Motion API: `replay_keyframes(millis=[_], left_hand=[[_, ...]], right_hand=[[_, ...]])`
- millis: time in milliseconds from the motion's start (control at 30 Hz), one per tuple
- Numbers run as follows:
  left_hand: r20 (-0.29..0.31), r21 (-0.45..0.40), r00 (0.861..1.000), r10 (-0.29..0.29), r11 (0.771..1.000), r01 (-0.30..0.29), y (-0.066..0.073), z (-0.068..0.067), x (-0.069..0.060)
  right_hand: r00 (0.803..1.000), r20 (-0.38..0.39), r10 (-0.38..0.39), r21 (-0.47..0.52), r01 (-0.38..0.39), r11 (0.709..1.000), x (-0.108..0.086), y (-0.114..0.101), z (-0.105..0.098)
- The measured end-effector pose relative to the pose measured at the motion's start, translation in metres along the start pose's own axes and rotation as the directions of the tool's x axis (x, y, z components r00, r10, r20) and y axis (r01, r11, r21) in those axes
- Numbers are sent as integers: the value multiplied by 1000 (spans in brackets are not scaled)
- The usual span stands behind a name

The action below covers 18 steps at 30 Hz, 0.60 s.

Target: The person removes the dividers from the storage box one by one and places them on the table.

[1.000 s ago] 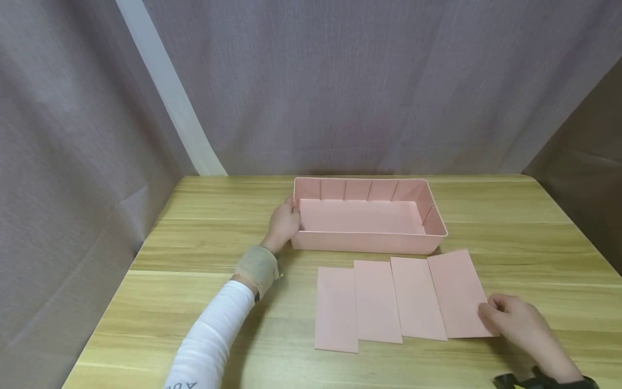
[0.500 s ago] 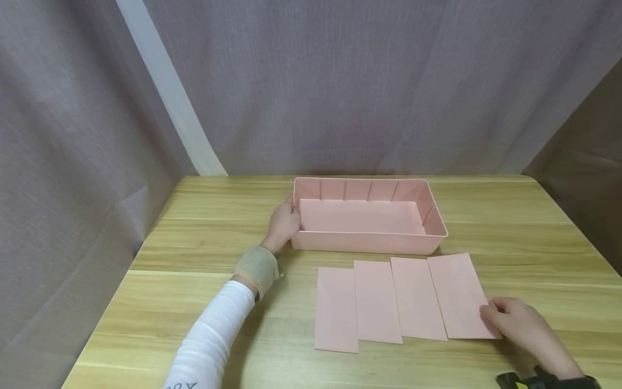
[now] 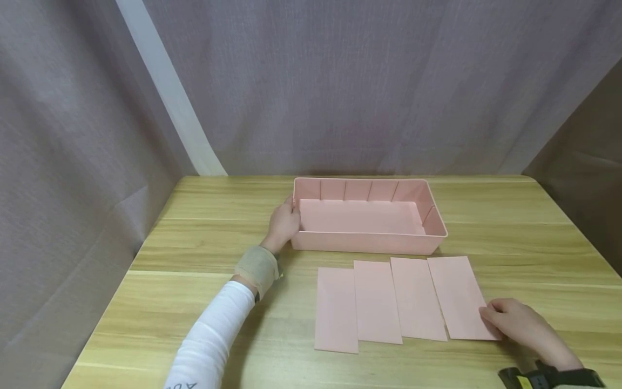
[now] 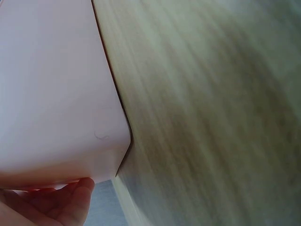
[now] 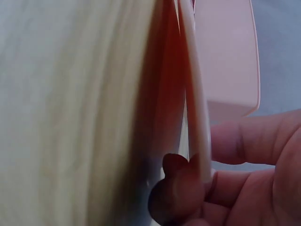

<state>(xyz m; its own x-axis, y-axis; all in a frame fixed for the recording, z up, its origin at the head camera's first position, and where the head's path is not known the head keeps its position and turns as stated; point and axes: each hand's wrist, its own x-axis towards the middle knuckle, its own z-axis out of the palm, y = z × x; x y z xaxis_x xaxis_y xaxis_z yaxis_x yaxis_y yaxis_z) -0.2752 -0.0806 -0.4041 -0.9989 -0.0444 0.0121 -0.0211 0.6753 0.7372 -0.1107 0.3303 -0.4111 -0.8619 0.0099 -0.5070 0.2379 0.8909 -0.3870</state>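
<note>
A pink open-topped rectangular bin stands on the wooden table, with grooves along its inner walls. My left hand grips the bin's left end, thumb over the rim; in the left wrist view its fingers curl against the bin's outer wall. Several thin pink panels lie fanned in a row in front of the bin. My right hand pinches the lower right edge of the rightmost panel. Close up in the right wrist view, that panel runs between the thumb and the fingers, slightly raised off the table.
The other panels, a left one, a middle one and another, lie side by side, their edges close or overlapping. Behind the wooden table hangs a grey curtain.
The rightmost panel has turned slightly and come down a little, its far edge now farther from the bin. My right hand has shifted slightly with it. The left hand and bin stay put.
</note>
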Motion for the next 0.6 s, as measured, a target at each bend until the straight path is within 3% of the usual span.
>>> replay_keyframes(millis=[167,600], left_hand=[[-23,37,999,30,999,-29,0,0,1],[-16,34,1000,25,999,-24,1,0,0]], right_hand=[[1000,13,-4,16,4,1000,1,2,0],[999,31,-23,-22,23,999,1,-3,-2]])
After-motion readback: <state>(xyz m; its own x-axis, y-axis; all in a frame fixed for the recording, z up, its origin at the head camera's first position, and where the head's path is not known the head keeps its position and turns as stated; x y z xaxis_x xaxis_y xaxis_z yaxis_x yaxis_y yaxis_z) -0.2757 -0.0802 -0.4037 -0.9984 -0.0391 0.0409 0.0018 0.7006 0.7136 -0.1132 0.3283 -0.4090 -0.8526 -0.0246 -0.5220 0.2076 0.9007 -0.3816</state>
